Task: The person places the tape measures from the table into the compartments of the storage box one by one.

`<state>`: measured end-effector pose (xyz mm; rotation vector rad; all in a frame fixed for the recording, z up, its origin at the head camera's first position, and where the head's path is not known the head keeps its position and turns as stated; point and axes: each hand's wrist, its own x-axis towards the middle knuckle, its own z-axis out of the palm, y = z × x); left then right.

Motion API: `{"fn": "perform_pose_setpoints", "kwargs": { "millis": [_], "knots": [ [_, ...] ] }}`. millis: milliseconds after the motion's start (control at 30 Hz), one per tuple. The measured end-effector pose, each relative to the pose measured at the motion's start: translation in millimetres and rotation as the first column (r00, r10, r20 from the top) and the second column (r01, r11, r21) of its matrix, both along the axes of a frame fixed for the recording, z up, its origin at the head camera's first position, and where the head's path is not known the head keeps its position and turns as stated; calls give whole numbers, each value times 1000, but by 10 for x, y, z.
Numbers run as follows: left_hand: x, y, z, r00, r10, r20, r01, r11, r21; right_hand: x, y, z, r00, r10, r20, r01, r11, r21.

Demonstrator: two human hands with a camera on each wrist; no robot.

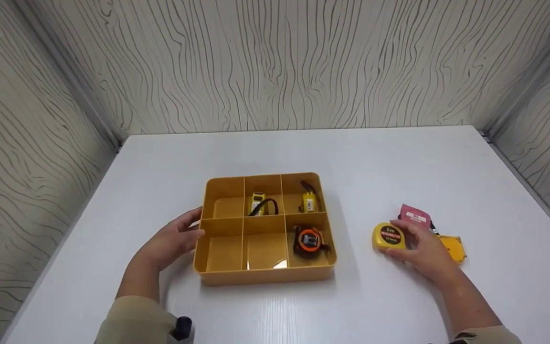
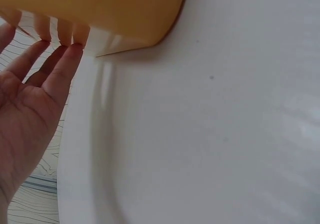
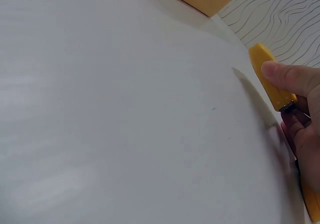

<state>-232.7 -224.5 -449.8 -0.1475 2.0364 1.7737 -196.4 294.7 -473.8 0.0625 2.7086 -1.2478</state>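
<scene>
A yellow tape measure marked "2m" is pinched between the thumb and fingers of my right hand. In the right wrist view its yellow edge stands above the table, with a shadow beside it. My left hand touches the left side of a tan divided box; in the left wrist view its fingers are fairly straight against the wall. Inside the box, small yellow tape measures lie in the back middle and back right compartments. An orange and black tape measure occupies the front right one.
Just behind my right hand lies a pink tape measure. Another yellow tape measure sits to its right, partly hidden by the hand. The white table meets wood-grain patterned panels at the back and sides.
</scene>
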Motion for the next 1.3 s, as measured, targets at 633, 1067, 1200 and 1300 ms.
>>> {"fn": "perform_pose_setpoints", "kwargs": {
  "millis": [633,1067,1200,1300],
  "knots": [
    [-2,-14,-15,1000,24,5,-24,999,-37,-108,-61,218,994,49,-99,-53,998,-43],
    [0,1,-4,1000,6,-3,-6,999,32,-300,-429,575,972,148,-185,-160,986,-53],
    [4,13,8,1000,7,2,-8,1000,11,-318,-529,640,966,182,-185,-196,979,-61],
    [3,16,12,1000,5,1,-5,1000,6,-321,-593,677,958,201,-205,-222,971,-86]
  ]
}}
